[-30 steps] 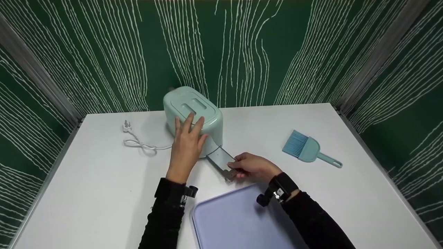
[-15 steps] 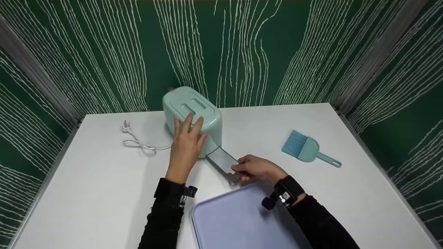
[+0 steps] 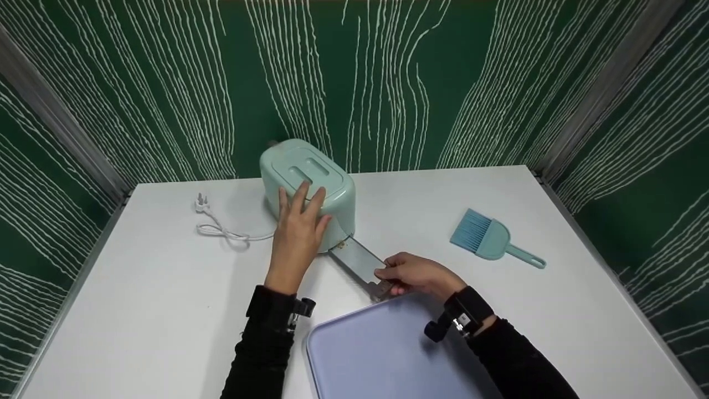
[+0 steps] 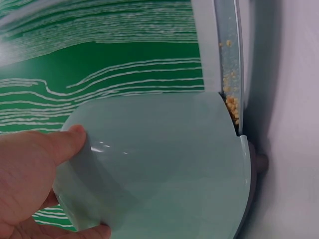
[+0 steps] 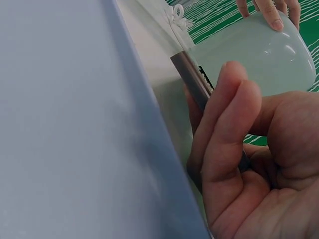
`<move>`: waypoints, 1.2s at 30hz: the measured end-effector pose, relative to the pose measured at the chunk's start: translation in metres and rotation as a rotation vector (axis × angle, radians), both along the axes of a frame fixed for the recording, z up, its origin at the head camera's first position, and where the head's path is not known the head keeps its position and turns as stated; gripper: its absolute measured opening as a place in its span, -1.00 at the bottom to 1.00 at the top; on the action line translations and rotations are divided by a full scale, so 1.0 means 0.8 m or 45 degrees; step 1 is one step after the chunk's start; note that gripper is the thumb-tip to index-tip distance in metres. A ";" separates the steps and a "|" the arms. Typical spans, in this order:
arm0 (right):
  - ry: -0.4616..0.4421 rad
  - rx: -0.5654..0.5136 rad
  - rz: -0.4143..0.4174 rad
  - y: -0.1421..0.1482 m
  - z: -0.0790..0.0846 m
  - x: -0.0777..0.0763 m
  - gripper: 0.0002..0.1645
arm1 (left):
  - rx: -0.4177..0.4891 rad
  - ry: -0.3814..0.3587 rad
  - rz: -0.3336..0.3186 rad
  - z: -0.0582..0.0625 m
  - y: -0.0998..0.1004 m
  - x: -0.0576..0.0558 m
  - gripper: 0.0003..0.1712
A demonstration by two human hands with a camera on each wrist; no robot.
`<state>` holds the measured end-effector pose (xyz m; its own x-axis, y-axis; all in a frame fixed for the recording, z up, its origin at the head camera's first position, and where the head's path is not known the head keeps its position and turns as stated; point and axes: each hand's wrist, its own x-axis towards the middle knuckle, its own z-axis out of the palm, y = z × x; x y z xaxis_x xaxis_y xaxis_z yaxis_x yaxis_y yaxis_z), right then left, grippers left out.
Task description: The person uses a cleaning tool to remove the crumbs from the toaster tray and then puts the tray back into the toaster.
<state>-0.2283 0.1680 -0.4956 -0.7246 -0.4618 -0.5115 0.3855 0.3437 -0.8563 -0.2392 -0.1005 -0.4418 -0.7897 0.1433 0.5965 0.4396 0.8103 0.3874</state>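
A mint-green toaster (image 3: pixel 340 205) stands at the back of the table. My left hand (image 3: pixel 297 238) rests on its near end, with fingers spread over the top edge and the thumb against the end face. From the toaster's base a grey crumb tray (image 3: pixel 357 260) sticks out partway. My right hand (image 3: pixel 424 275) pinches the tray's brownish outer end between thumb and fingers. Golden crumbs (image 4: pixel 232 106) lie in the tray close to the toaster in the left wrist view. In the right wrist view, fingers (image 5: pixel 229 129) hide part of the tray's end.
A lavender tray (image 3: pixel 376 354) lies just in front of the crumb tray's outer end. To the right is a blue-green brush (image 3: pixel 493 239). The toaster's white cord and plug (image 3: pixel 203 205) lie at the left. Green patterned walls (image 3: pixel 354 83) stand behind and beside the white table.
My right hand has drawn the crumb tray farther out, toward the front right. Crumbs now show where it leaves the toaster. The left hand has stayed in place.
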 end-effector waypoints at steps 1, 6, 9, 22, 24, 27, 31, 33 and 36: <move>0.003 -0.003 0.001 0.000 0.000 0.001 -0.80 | 0.001 -0.002 -0.001 0.000 0.000 0.000 -0.42; 0.012 -0.010 0.007 0.002 0.001 0.004 -0.80 | 0.009 -0.005 -0.008 0.000 0.000 0.001 -0.43; 0.012 -0.009 0.010 0.003 0.002 0.006 -0.80 | -0.001 0.005 -0.010 0.000 0.000 0.001 -0.42; 0.049 0.004 0.045 0.011 0.002 0.011 -0.81 | -0.021 0.015 -0.003 0.000 0.000 0.001 -0.42; 0.055 0.001 0.047 0.012 0.003 0.012 -0.80 | -0.022 0.013 0.000 0.001 0.000 0.001 -0.42; 0.057 -0.003 0.047 0.014 0.004 0.013 -0.80 | -0.020 0.012 0.002 0.002 0.000 0.001 -0.41; 0.061 -0.003 0.044 0.016 0.005 0.017 -0.80 | -0.012 0.011 -0.001 0.002 0.000 0.001 -0.41; 0.062 0.003 0.043 0.018 0.005 0.018 -0.80 | -0.010 0.004 -0.001 0.001 0.000 0.001 -0.41; 0.072 0.006 0.054 0.020 0.005 0.020 -0.81 | -0.009 -0.013 0.000 0.002 0.000 0.001 -0.41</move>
<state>-0.2122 0.1836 -0.4916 -0.7324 -0.4902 -0.4725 0.3213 0.3630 -0.8746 -0.2386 -0.1005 -0.4404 -0.7959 0.1479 0.5871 0.4359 0.8130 0.3861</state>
